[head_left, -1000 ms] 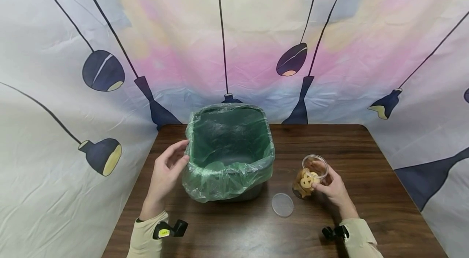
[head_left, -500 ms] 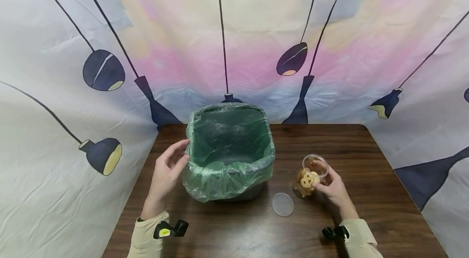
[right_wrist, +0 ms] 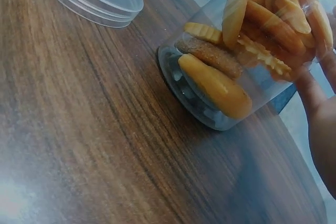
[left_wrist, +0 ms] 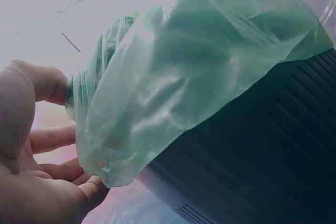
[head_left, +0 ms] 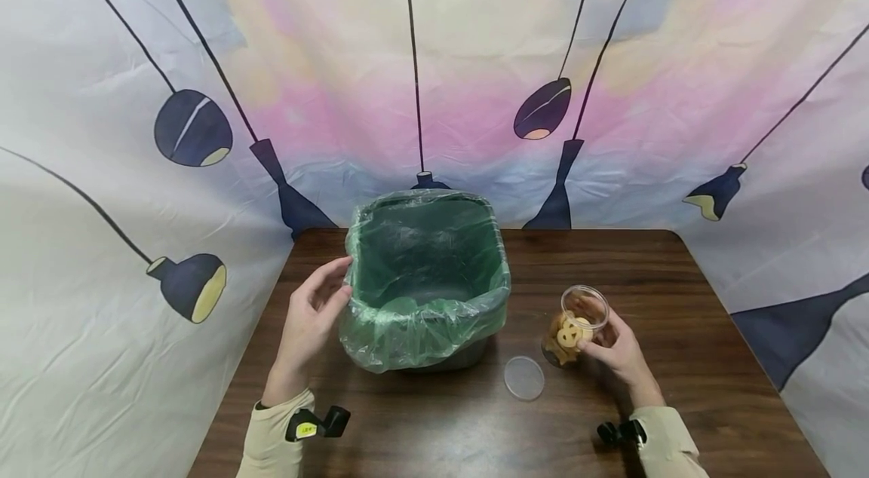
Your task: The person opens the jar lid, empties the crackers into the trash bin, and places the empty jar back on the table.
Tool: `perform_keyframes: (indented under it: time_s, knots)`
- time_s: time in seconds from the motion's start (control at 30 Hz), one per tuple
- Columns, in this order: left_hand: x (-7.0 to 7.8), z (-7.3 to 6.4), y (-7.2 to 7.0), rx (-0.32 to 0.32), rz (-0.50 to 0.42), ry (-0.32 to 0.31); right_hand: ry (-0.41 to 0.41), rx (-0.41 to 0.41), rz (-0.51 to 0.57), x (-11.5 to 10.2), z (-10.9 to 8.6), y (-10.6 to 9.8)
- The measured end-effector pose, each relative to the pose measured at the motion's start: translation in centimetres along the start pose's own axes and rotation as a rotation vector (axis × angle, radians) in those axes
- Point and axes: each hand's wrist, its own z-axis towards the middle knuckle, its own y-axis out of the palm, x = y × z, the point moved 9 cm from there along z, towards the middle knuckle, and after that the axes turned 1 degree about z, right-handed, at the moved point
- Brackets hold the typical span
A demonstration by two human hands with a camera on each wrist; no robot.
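A bin [head_left: 451,361] lined with a translucent green plastic bag [head_left: 414,331] stands on the table. My left hand [head_left: 308,327] is at the left of its rim, thumb and loosely bent fingers touching the outside of the bag; in the left wrist view the fingertips [left_wrist: 94,190] rest against the bag's folded edge. My right hand [head_left: 621,353] grips a clear plastic jar [head_left: 584,310] from the right. Inside the lidless jar are several biscuits [head_left: 573,333], also seen through its wall in the right wrist view. Its base is at the tabletop.
A round clear lid [head_left: 523,378] lies flat on the dark wooden table [head_left: 434,433], between bin and jar, nearer the front. Behind the table hangs a cloth [head_left: 475,48] printed with lamps. Small black cameras [head_left: 333,422] are strapped to both wrists.
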Motion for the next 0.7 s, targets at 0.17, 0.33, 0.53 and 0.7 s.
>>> perform_keyframes:
  time_s: [0.17,0.33,0.53,0.7]
  knots:
    - [0.0,0.0,0.0,0.002,0.004,-0.007,-0.019,-0.02,0.038,0.1,0.0,0.3]
    - [0.0,-0.1,0.1,0.003,0.007,-0.009,-0.038,-0.005,0.042,0.5,-0.2,0.5]
    - [0.1,-0.2,0.1,0.001,0.022,0.002,-0.005,0.033,0.02,1.0,-0.5,0.8]
    - [0.1,-0.3,0.1,0.004,0.025,-0.013,-0.002,0.062,0.03,1.3,-0.6,0.9]
